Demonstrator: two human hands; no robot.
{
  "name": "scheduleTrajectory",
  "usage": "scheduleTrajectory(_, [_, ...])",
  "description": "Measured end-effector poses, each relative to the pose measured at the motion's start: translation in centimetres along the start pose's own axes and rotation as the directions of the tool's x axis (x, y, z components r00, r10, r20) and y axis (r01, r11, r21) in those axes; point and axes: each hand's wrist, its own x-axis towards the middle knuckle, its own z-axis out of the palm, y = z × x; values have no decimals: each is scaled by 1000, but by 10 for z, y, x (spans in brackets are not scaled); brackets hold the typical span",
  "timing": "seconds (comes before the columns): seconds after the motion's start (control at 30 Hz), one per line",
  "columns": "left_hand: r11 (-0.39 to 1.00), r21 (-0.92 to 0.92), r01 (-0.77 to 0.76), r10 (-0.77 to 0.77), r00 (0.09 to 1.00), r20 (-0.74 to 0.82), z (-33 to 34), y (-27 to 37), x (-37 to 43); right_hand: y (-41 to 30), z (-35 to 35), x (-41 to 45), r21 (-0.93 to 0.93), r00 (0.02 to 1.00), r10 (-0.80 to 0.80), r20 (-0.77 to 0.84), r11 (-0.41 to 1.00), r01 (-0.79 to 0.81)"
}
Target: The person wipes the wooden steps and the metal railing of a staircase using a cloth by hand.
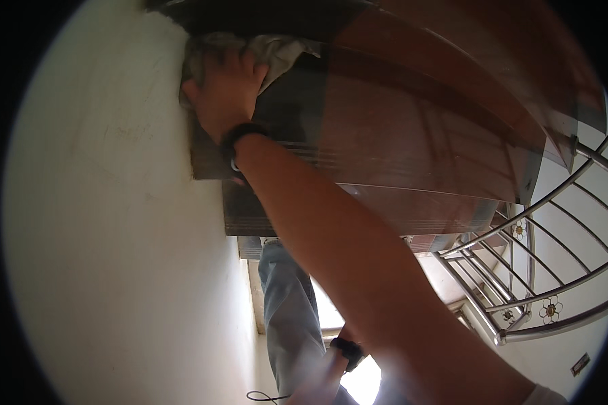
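My right hand (225, 88) presses a crumpled grey cloth (278, 53) onto the dark part of a polished stone stair tread (294, 114), right against the wall. Its fingers are spread over the cloth, and a black band circles the wrist. My right forearm crosses the view from the lower right. Low in the view, my left hand (350, 333) is mostly hidden behind that forearm; a black watch or band is on its wrist. What its fingers do cannot be seen.
A pale, marked wall (126, 202) runs along the left. More dark and reddish steps (435, 220) lie below the wiped tread. A curved metal railing (542, 202) with flower ornaments stands at the right. My jeans-clad leg (291, 309) and a thin black cable (263, 397) show low down.
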Motion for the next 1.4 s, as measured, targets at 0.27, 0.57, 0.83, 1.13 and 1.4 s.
scheduleTrajectory(0.27, [991,-91,98,-91,993,72,29,-13,3,42,-51,-53,-23,806,-506,307,843,538])
scheduleTrajectory(0.57, [984,-172,45,-70,987,-144,92,-40,25,246,-237,-78,131,687,-468,556,865,484])
scheduleTrajectory(0.83, [983,-129,128,-98,971,218,117,-46,-9,524,-470,-203,-358,977,203,59,918,-169])
scheduleTrajectory(1.13, [948,-266,176,-143,980,137,33,-31,7,362,-278,-168,-412,754,479,-450,637,-651])
scheduleTrajectory(1.4, [962,-240,128,-160,980,-122,-16,-56,7,69,-85,-103,-182,971,83,223,982,-43])
